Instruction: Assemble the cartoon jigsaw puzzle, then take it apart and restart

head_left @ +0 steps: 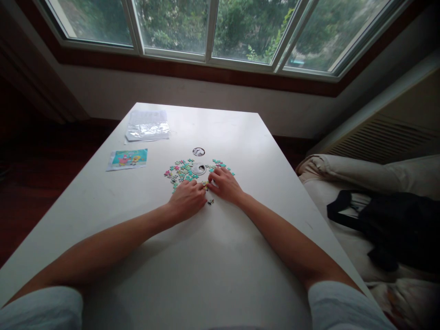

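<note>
Small jigsaw puzzle pieces [178, 170], mostly green with some pink and yellow, lie spread over the white table [213, 256]. My left hand [188, 200] rests at the near edge of the spread, fingers bent together. From the right, my right hand [225, 184] meets it, its thumb and fingers closed in a pinch. Between the two sets of fingertips a few yellow puzzle pieces [205, 185] show, partly covered by the fingers. One dark and light puzzle piece [211, 201] lies apart, close to my left fingers. A round metallic lid-like disc [198, 169] sits among the pieces.
Beyond the pieces lies another round, shiny disc [198, 151]. To the left are a cartoon picture card [129, 159] and a clear plastic bag [148, 126] over white paper. A cream sofa [316, 183] with dark clothing [395, 224] stands right of the table.
</note>
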Available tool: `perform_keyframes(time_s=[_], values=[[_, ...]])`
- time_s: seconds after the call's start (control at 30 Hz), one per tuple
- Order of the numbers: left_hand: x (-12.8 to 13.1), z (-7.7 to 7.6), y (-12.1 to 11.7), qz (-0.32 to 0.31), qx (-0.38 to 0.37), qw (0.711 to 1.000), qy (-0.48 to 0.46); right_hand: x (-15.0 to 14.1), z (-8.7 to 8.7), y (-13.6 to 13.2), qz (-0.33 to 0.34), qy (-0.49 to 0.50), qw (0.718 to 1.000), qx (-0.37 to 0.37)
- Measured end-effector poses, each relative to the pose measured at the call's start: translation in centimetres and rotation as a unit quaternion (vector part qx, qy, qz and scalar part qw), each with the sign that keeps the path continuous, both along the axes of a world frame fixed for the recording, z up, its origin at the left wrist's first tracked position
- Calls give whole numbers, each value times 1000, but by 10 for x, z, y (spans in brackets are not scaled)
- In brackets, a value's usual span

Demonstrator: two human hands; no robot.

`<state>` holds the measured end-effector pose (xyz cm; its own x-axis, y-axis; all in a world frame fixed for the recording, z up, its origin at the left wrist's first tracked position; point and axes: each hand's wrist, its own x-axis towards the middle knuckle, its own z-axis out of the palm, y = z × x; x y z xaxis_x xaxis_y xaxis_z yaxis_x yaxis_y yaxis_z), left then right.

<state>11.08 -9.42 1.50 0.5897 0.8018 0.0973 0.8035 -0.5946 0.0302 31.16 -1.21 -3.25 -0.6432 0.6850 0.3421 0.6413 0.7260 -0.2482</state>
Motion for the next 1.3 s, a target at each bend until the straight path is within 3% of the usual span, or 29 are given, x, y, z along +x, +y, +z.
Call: perform_keyframes(time_s=[1.0, 1.13, 1.3], values=[[-8, 8, 4, 32, -43, 998, -14, 2, 0, 4, -1, -3, 1000, -3], [-12, 8, 8, 31, -43, 998, -22, 8, 8, 8, 1, -4, 1000, -19], [-16, 6, 14, 28, -49, 996, -67, 14, 32, 6, 54, -18, 996, -69]])
